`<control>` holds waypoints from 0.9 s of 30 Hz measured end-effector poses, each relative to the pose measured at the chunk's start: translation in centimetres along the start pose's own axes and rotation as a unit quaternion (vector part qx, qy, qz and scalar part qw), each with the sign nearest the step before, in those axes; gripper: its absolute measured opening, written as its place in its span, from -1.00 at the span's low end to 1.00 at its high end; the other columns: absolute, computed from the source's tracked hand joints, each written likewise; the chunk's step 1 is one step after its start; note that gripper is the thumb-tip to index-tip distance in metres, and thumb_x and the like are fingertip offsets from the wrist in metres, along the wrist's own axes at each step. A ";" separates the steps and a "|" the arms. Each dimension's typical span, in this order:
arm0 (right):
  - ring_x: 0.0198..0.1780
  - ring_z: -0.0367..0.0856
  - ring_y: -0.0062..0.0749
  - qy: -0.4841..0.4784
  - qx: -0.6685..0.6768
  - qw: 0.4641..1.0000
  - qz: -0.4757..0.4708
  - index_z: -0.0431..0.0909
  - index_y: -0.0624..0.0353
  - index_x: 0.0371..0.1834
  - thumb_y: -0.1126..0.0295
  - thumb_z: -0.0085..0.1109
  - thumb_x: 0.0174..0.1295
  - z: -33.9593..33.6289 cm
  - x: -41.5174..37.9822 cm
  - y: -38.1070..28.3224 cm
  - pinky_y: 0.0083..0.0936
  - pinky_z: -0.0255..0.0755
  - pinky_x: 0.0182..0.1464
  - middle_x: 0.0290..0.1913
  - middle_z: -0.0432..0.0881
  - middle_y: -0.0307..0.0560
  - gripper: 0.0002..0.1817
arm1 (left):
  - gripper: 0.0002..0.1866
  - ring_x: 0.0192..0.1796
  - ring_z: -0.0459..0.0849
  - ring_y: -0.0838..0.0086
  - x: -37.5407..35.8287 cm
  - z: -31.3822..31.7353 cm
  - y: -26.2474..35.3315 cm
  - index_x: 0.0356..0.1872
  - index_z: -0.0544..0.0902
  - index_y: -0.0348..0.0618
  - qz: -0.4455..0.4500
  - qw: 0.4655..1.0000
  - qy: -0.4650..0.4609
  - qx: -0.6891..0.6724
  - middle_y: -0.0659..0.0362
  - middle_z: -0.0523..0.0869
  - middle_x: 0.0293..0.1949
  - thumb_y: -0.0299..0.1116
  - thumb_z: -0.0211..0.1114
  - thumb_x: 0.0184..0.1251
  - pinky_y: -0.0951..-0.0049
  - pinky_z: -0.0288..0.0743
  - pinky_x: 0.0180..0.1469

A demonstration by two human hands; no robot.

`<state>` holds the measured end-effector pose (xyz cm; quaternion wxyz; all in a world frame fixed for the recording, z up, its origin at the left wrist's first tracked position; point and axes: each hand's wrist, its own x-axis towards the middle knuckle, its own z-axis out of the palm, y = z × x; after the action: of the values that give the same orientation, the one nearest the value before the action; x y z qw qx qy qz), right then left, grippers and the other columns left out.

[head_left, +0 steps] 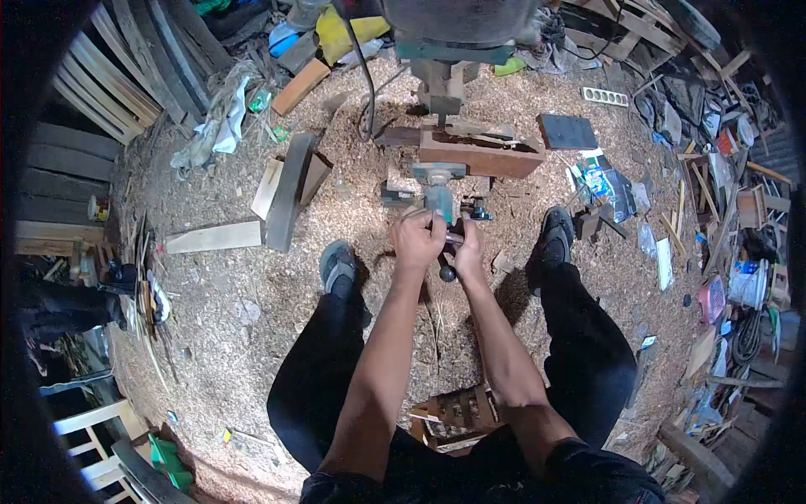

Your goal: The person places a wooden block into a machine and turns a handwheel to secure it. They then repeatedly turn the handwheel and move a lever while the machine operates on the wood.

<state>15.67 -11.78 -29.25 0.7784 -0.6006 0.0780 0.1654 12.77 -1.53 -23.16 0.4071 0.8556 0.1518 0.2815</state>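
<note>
A vise (439, 202) with worn blue-green paint stands in front of me, with a metal handle bar (453, 238) and a dark ball-ended knob (447, 274) at its near end. My left hand (417, 241) is closed around the left part of the handle, its fingers partly hidden. On the right side, my right hand (471, 254) is closed at the same bar. Beyond the vise's jaw lies a reddish-brown wooden piece (483, 154) with a hollowed top. Above it hangs the drilling machine's head (457, 21), its bit (441, 122) pointing down near the wood.
Wood shavings (243, 311) cover the floor. A dark board (290, 193) and a pale plank (214, 238) lie left. On the right are a dark flat block (567, 132), a power strip (604, 97) and plastic packaging (606, 183). A slatted wooden piece (462, 412) lies between my legs.
</note>
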 end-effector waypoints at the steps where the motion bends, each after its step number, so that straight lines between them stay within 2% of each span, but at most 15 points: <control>1: -0.50 0.47 -0.35 0.006 -0.092 0.996 -0.008 0.48 0.25 -0.50 0.03 -0.20 0.47 -0.1 0.0 -0.1 -0.40 0.32 -0.41 -0.50 0.54 -0.07 -0.46 | -0.71 -0.48 0.58 0.07 -0.1 0.0 -0.1 -0.66 0.56 -0.28 0.005 1.000 0.015 -0.007 -0.06 0.61 -0.56 -0.32 0.21 0.19 0.14 0.48 -0.32; 3: -0.46 0.55 -0.14 0.013 -0.271 0.962 -0.025 0.55 0.41 -0.45 0.13 -0.21 0.45 -0.4 -0.4 -1.7 -0.21 0.39 -0.30 -0.51 0.60 0.17 -0.46 | -0.69 -0.52 0.53 0.18 -0.7 0.0 -1.4 -0.66 0.54 -0.29 -0.079 0.990 0.036 -0.114 -0.03 0.58 -0.59 -0.32 0.22 0.22 0.24 0.43 -0.36; 4: -0.44 0.55 0.06 0.003 -0.302 0.949 -0.092 0.52 0.43 -0.47 0.17 -0.17 0.41 1.4 -1.8 -5.6 -0.11 0.38 -0.29 -0.51 0.55 0.31 -0.50 | -0.68 -0.54 0.51 0.23 -1.1 0.4 -2.1 -0.66 0.53 -0.30 -0.119 0.977 0.046 -0.169 -0.02 0.57 -0.61 -0.32 0.22 0.23 0.28 0.41 -0.38; 7: -0.31 0.65 0.28 0.018 -0.449 0.888 -0.096 0.68 0.33 -0.33 0.20 -0.04 0.33 3.3 -2.2 -7.7 -0.04 0.51 -0.17 -0.43 0.63 0.38 -0.59 | -0.63 -0.53 0.34 0.62 -2.6 1.4 -4.2 -0.71 0.44 -0.22 -0.259 0.892 0.096 -0.359 0.29 0.42 -0.64 -0.37 0.16 0.34 0.48 0.20 -0.46; 8: -0.30 0.65 0.29 0.025 -0.444 0.891 -0.093 0.69 0.31 -0.31 0.19 -0.03 0.33 3.6 -2.0 -7.8 -0.03 0.51 -0.15 -0.42 0.63 0.39 -0.60 | -0.68 -0.54 0.43 0.52 -3.1 1.9 -5.7 -0.70 0.49 -0.29 -0.266 0.888 0.102 -0.361 0.22 0.52 -0.64 -0.38 0.18 0.24 0.42 0.30 -0.44; 10: -0.27 0.65 0.32 0.036 -0.433 0.897 -0.079 0.71 0.29 -0.27 0.18 -0.01 0.31 3.8 -2.6 -7.9 -0.03 0.53 -0.12 -0.40 0.62 0.41 -0.61 | -0.67 -0.52 0.42 0.58 -3.4 2.2 -6.4 -0.70 0.48 -0.29 -0.229 0.920 0.126 -0.294 0.25 0.50 -0.64 -0.37 0.16 0.27 0.45 0.28 -0.43; 11: -0.27 0.65 0.32 0.031 -0.433 0.897 -0.084 0.71 0.28 -0.27 0.18 0.00 0.31 3.6 -2.8 -7.8 -0.02 0.52 -0.13 -0.40 0.62 0.41 -0.61 | -0.66 -0.51 0.41 0.60 -3.5 2.4 -6.2 -0.69 0.48 -0.29 -0.205 0.933 0.135 -0.264 0.27 0.48 -0.64 -0.37 0.15 0.28 0.46 0.26 -0.43; 13: -0.29 0.65 0.32 0.027 -0.424 0.898 -0.111 0.72 0.26 -0.27 0.16 0.01 0.31 3.2 -2.2 -7.4 -0.02 0.52 -0.14 -0.40 0.62 0.42 -0.61 | -0.64 -0.51 0.40 0.58 -2.7 1.4 -4.5 -0.67 0.49 -0.29 -0.258 0.900 0.108 -0.334 0.26 0.47 -0.65 -0.34 0.17 0.33 0.46 0.27 -0.41; 17: -0.34 0.67 0.00 0.032 -0.234 0.961 -0.143 0.63 0.35 -0.32 0.21 0.02 0.37 1.5 -1.6 -5.4 -0.23 0.50 -0.20 -0.43 0.63 0.32 -0.63 | -0.65 -0.50 0.42 0.57 -1.5 -0.3 -3.1 -0.62 0.53 -0.32 -0.252 0.942 0.069 -0.208 0.24 0.49 -0.64 -0.33 0.18 0.36 0.42 0.30 -0.40; 19: -0.36 0.62 -0.20 0.145 -0.192 0.956 -0.167 0.58 0.37 -0.28 0.20 0.02 0.40 -1.1 -0.4 -3.4 -0.32 0.46 -0.23 -0.43 0.66 0.09 -0.62 | -0.66 -0.47 0.44 0.57 -0.5 -0.3 -1.6 -0.58 0.57 -0.33 -0.241 0.960 0.088 -0.111 0.21 0.52 -0.62 -0.33 0.18 0.38 0.42 0.34 -0.38; 20: -0.36 0.61 -0.22 0.198 -0.164 0.953 -0.162 0.58 0.36 -0.27 0.19 0.03 0.41 -3.2 1.9 0.0 -0.33 0.46 -0.22 -0.41 0.67 0.04 -0.62 | -0.69 -0.45 0.60 0.39 0.5 -0.9 1.4 -0.47 0.64 -0.33 -0.290 0.936 0.127 -0.152 0.07 0.65 -0.56 -0.27 0.20 0.37 0.28 0.45 -0.29; 21: -0.35 0.60 -0.25 0.250 -0.135 0.946 -0.156 0.59 0.35 -0.25 0.18 0.04 0.41 -4.9 3.4 1.7 -0.33 0.45 -0.22 -0.40 0.67 -0.01 -0.63 | -0.69 -0.45 0.60 0.34 1.1 0.3 1.7 -0.47 0.64 -0.32 -0.287 0.941 0.158 -0.078 0.04 0.66 -0.54 -0.26 0.20 0.35 0.27 0.44 -0.30; 23: -0.34 0.54 -0.36 0.146 -0.034 0.986 0.070 0.59 0.30 -0.25 0.18 0.06 0.42 -6.8 4.1 0.1 -0.37 0.43 -0.18 -0.37 0.63 -0.10 -0.65 | -0.69 -0.46 0.61 0.24 1.8 2.5 1.5 -0.47 0.64 -0.31 -0.280 0.932 0.216 0.073 0.00 0.69 -0.51 -0.24 0.21 0.33 0.23 0.44 -0.30; 24: -0.29 0.54 -0.44 0.003 0.056 0.980 0.189 0.62 0.25 -0.19 0.14 0.09 0.43 -8.7 5.5 1.6 -0.46 0.43 -0.19 -0.33 0.63 -0.09 -0.65 | -0.69 -0.39 0.67 0.06 2.1 2.3 2.3 -0.41 0.67 -0.34 -0.317 0.928 0.182 0.069 -0.11 0.71 -0.45 -0.22 0.24 0.26 0.13 0.47 -0.24; 27: -0.13 0.64 -0.29 -0.025 0.109 0.976 0.185 0.46 0.38 0.04 0.27 0.00 0.50 -9.3 7.8 4.9 -0.44 0.66 -0.08 -0.06 0.58 0.06 -0.67 | -0.70 -0.37 0.69 0.04 1.9 2.1 2.0 -0.40 0.69 -0.30 -0.290 0.938 0.185 0.045 -0.10 0.72 -0.45 -0.21 0.26 0.24 0.12 0.49 -0.22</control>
<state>21.97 -18.34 -38.69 0.7967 -0.4829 0.1858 0.3123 15.65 -3.09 -22.02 0.3968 0.7247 0.4785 0.2972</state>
